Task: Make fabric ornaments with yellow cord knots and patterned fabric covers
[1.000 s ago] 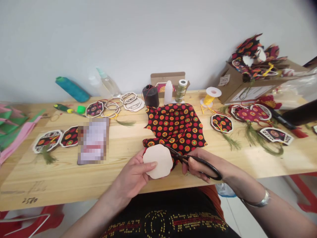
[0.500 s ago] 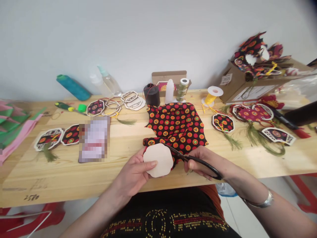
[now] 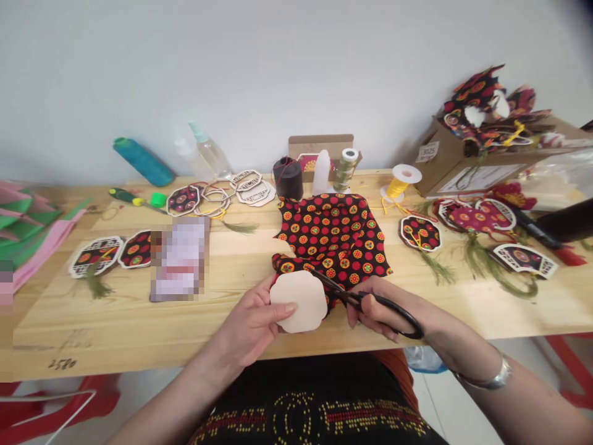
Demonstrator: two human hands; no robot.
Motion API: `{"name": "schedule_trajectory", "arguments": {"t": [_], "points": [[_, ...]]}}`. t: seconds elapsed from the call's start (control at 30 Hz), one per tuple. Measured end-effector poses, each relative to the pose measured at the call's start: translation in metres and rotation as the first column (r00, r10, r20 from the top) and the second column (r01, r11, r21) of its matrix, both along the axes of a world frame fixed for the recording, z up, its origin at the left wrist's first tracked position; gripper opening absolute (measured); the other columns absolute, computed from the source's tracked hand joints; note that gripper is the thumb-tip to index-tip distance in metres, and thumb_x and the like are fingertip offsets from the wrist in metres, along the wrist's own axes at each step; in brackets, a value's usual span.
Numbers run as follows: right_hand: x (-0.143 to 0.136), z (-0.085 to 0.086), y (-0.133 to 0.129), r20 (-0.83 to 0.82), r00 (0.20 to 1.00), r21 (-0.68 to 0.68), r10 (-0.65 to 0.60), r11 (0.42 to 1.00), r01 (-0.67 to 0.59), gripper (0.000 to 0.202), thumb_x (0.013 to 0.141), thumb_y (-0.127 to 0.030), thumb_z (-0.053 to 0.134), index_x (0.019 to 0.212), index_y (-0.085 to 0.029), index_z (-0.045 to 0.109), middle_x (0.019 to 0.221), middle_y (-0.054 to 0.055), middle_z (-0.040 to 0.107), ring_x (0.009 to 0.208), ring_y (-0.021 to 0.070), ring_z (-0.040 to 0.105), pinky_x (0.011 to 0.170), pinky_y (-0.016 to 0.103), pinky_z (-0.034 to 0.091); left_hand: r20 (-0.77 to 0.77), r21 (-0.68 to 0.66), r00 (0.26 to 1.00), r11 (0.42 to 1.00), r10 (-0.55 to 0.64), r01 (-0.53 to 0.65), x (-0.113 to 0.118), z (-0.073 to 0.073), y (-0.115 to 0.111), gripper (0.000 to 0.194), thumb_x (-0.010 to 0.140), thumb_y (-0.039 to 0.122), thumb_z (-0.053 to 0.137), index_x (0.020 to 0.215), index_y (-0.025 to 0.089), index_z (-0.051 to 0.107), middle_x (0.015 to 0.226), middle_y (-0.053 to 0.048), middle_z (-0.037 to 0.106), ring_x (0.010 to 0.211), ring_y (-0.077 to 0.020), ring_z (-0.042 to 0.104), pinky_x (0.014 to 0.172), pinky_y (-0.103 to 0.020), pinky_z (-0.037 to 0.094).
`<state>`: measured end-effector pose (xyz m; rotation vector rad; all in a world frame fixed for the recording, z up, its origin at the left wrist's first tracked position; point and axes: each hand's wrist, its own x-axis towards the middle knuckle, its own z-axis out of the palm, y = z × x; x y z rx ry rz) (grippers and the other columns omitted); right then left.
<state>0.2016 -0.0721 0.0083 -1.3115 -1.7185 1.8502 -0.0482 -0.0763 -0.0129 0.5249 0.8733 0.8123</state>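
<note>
My left hand (image 3: 254,324) grips a pale scalloped card (image 3: 301,303), thumb on top and fingers underneath. Behind the card lies black fabric (image 3: 331,232) with red and yellow flower dots, spread over the table and partly folded at its near left edge. Black scissors (image 3: 343,294) are in my right hand (image 3: 377,306), fingers through the handles. Their blades point left, at the card's upper right edge against the fabric. The card hides the blade tips and part of the cloth, so I cannot see how far any cut runs.
Along the wall stand a teal thread cone (image 3: 143,162), a spray bottle (image 3: 210,151), a black spool (image 3: 288,178) and a yellow cord spool (image 3: 399,182). A cardboard box (image 3: 477,164) of scraps is at right. Tasselled ornaments (image 3: 420,233) and a blurred flat packet (image 3: 180,259) lie around.
The view has shifted slightly, so the table things appear a little further right. Both hands keep their hold on card and scissors; the scissors have barely moved against the card.
</note>
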Motion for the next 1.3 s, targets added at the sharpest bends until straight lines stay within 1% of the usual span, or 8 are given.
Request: {"name": "schedule_trajectory", "arguments": {"t": [0.13, 0.3, 0.47, 0.6, 0.83, 0.97, 1.1, 1.3], "points": [[-0.001, -0.003, 0.003, -0.064, 0.997, 0.000, 0.041, 0.999, -0.041, 0.036, 0.086, -0.049, 0.046, 0.075, -0.016, 0.058, 0.055, -0.002, 0.049, 0.043, 0.0068, 0.039, 0.038, 0.019, 0.034, -0.015, 0.009, 1.000, 1.000, -0.005, 0.006, -0.001, 0.000, -0.001, 0.042, 0.069, 0.010, 0.073, 0.109, 0.016, 0.061, 0.097, -0.009, 0.072, 0.082, -0.0213, 0.069, 0.071, -0.031, 0.057], [-0.003, -0.001, 0.006, -0.060, 0.996, 0.015, 0.069, 0.998, -0.068, 0.043, 0.087, -0.055, 0.044, 0.075, -0.016, 0.058, 0.057, 0.000, 0.053, 0.044, 0.0074, 0.040, 0.038, 0.019, 0.037, -0.022, 0.017, 1.000, 1.000, 0.014, -0.014, 0.001, 0.004, -0.002, 0.045, 0.068, 0.011, 0.075, 0.110, 0.017, 0.061, 0.093, -0.007, 0.073, 0.078, -0.0190, 0.069, 0.069, -0.028, 0.056], [-0.007, 0.008, 0.008, -0.030, 0.997, 0.033, 0.074, 0.997, -0.073, 0.044, 0.086, -0.057, 0.044, 0.071, -0.017, 0.055, 0.051, -0.003, 0.047, 0.042, 0.0067, 0.039, 0.038, 0.019, 0.032, -0.028, 0.008, 0.999, 1.000, 0.017, -0.017, 0.001, 0.006, -0.003, 0.048, 0.068, 0.011, 0.075, 0.113, 0.019, 0.061, 0.094, -0.007, 0.073, 0.078, -0.0195, 0.069, 0.069, -0.029, 0.056], [-0.011, 0.014, 0.009, 0.028, 0.996, 0.026, 0.085, 0.996, -0.085, 0.041, 0.085, -0.053, 0.046, 0.069, -0.016, 0.053, 0.046, -0.004, 0.041, 0.040, 0.0059, 0.038, 0.039, 0.020, 0.028, -0.026, 0.009, 1.000, 1.000, 0.007, -0.007, 0.000, 0.006, -0.003, 0.054, 0.068, 0.011, 0.075, 0.119, 0.020, 0.060, 0.100, -0.009, 0.072, 0.080, -0.0209, 0.069, 0.069, -0.030, 0.055], [-0.011, 0.015, 0.007, 0.038, 0.999, 0.028, 0.039, 0.999, -0.040, 0.037, 0.082, -0.050, 0.046, 0.066, -0.017, 0.052, 0.050, -0.003, 0.041, 0.041, 0.0056, 0.037, 0.038, 0.019, 0.027, -0.034, 0.028, 0.999, 1.000, -0.012, 0.013, -0.001, 0.008, -0.002, 0.059, 0.068, 0.010, 0.074, 0.124, 0.018, 0.058, 0.100, -0.010, 0.072, 0.084, -0.0222, 0.068, 0.071, -0.030, 0.054], [-0.010, 0.006, 0.012, 0.097, 0.988, -0.025, 0.122, 0.992, -0.120, 0.034, 0.081, -0.047, 0.051, 0.066, -0.016, 0.051, 0.050, -0.005, 0.039, 0.039, 0.0043, 0.034, 0.034, 0.017, 0.023, -0.022, 0.033, 1.000, 0.999, -0.011, 0.012, -0.002, 0.007, -0.002, 0.060, 0.068, 0.009, 0.074, 0.125, 0.020, 0.058, 0.101, -0.009, 0.072, 0.083, -0.0210, 0.068, 0.073, -0.031, 0.054], [-0.007, 0.000, 0.019, 0.066, 0.975, -0.064, 0.210, 0.976, -0.206, 0.035, 0.083, -0.046, 0.053, 0.065, -0.016, 0.052, 0.047, -0.007, 0.032, 0.039, 0.0037, 0.029, 0.034, 0.017, 0.019, -0.015, 0.035, 1.000, 0.999, -0.016, 0.017, -0.005, 0.006, -0.002, 0.056, 0.068, 0.007, 0.073, 0.122, 0.020, 0.061, 0.101, -0.009, 0.072, 0.084, -0.0198, 0.068, 0.074, -0.029, 0.054], [-0.001, 0.012, 0.019, 0.117, 0.966, 0.028, 0.229, 0.972, -0.234, 0.035, 0.085, -0.047, 0.049, 0.069, -0.017, 0.055, 0.050, -0.005, 0.036, 0.044, 0.0056, 0.030, 0.037, 0.019, 0.022, -0.001, 0.051, 0.998, 0.996, -0.070, 0.070, -0.006, 0.005, -0.001, 0.050, 0.069, 0.008, 0.073, 0.117, 0.020, 0.064, 0.101, -0.008, 0.072, 0.086, -0.0203, 0.068, 0.075, -0.029, 0.053]]}}
